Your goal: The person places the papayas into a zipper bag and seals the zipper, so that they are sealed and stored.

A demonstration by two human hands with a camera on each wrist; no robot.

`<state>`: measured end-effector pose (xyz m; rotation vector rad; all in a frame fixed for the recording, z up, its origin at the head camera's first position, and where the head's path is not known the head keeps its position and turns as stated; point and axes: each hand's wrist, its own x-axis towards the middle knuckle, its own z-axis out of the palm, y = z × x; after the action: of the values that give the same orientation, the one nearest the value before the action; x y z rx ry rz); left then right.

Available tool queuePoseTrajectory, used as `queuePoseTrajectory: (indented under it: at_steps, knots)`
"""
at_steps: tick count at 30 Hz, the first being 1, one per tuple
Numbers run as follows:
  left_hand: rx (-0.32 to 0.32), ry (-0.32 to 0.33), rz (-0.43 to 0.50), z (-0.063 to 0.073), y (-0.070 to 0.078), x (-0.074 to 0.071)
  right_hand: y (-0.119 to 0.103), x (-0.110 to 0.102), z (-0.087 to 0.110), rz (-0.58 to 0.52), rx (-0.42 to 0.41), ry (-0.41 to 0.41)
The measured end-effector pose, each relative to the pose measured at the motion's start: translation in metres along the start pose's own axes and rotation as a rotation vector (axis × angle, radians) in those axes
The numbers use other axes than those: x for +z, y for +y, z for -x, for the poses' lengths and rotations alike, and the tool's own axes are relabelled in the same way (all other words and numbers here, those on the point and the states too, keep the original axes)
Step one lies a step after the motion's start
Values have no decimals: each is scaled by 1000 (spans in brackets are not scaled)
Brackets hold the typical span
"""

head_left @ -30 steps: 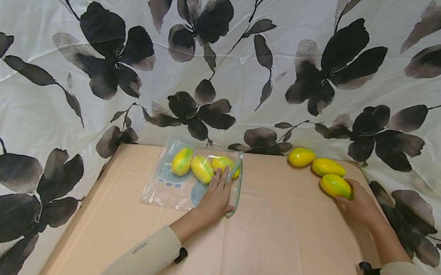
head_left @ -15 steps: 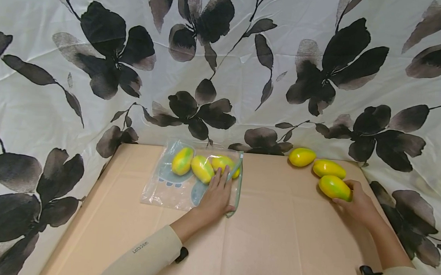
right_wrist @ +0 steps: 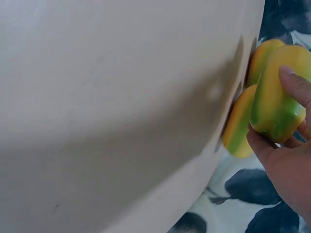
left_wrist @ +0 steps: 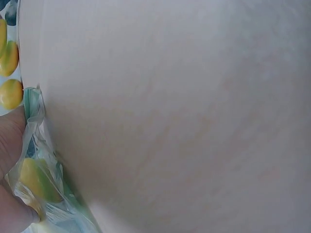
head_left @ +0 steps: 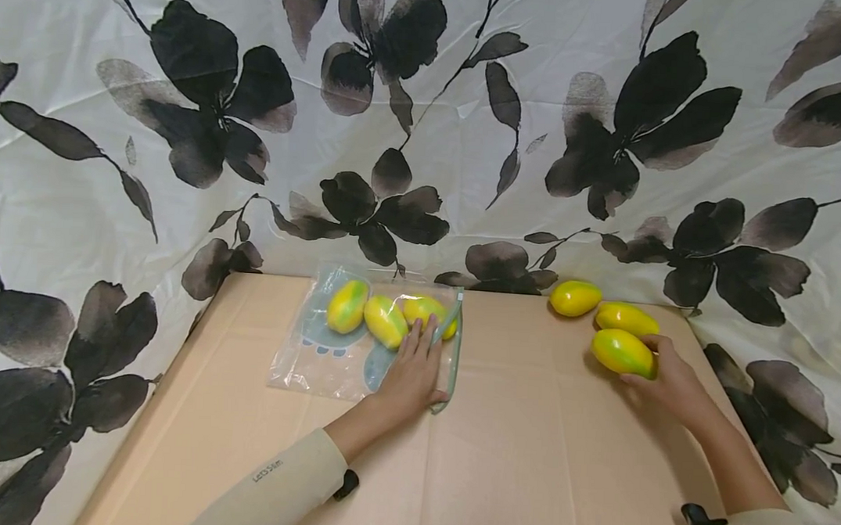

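A yellow-green mango point(head_left: 622, 352) is in my right hand point(head_left: 676, 383), pinched at its right end by thumb and fingers. In the right wrist view the held mango point(right_wrist: 282, 92) overlaps two other mangoes behind it. My left hand point(head_left: 410, 379) lies over the right side of a clear plastic zip bag point(head_left: 310, 367), holding it near its green-edged mouth. Three mangoes point(head_left: 386, 322) show inside the bag, one partly under the left fingers. In the left wrist view, the thumb and a finger hold the bag's mouth point(left_wrist: 34, 109), with a mango point(left_wrist: 39, 179) visible through the plastic.
Two more mangoes, one at the back point(head_left: 575, 298) and one beside it point(head_left: 625, 318), lie near the board's back right corner. The light brown board point(head_left: 511, 454) has its far edge against a white cloth point(head_left: 510, 141) with dark flowers.
My right hand has moved a little left and away from me, carrying the mango with it. The left hand and the bag have stayed in place.
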<state>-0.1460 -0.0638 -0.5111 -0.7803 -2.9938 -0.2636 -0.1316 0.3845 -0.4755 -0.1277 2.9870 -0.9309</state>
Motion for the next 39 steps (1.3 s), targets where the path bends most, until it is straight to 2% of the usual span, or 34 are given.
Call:
queuePoseTrajectory:
  at_steps: [4, 9, 18, 29, 39]
  knots:
    - [-5, -3, -3, -1, 0, -1, -15, 5, -7, 7, -62, 8]
    - [-11, -12, 6, -1, 1, -1, -36, 11, -15, 15, -118, -24]
    - [-18, -19, 14, 0, 2, -1, -67, 33, -30, -33, -182, -134]
    - [-15, -22, 17, 1, 4, -5, -112, 67, -50, -15, -209, -269]
    - [-15, -18, 25, 1, 4, -6, -144, 95, -63, 13, -271, -364]
